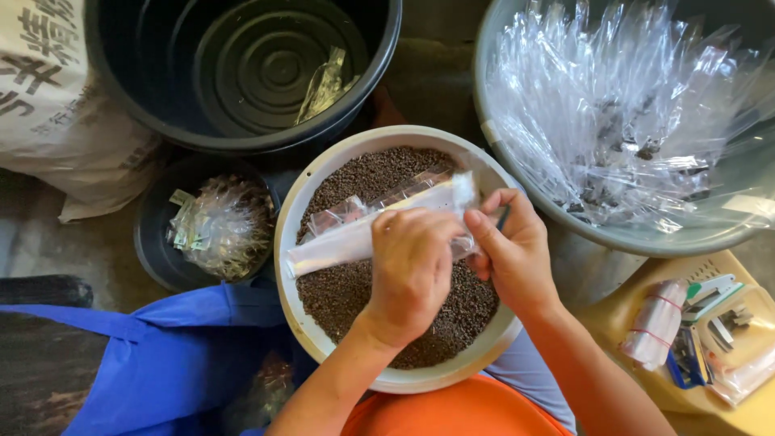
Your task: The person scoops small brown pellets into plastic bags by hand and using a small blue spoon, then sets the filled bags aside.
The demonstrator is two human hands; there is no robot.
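Note:
A pale round bowl [300, 211] full of small dark brown granules [355, 291] sits on my lap. Over it, my left hand [410, 270] and my right hand [513, 252] together grip a bundle of long clear plastic sleeves [355, 232]. The bundle lies tilted, its free end reaching out to the left over the bowl's rim. My left hand closes over its right part; my right hand pinches its right end with thumb and fingers.
A big dark tub [242, 73] holding one small packet stands behind. A grey basin [630, 121] heaped with clear sleeves is at right. A small dark bowl [153, 234] of packets, a printed sack [56, 105], a blue cloth [169, 355] and a yellow stool [726, 339] with staplers surround me.

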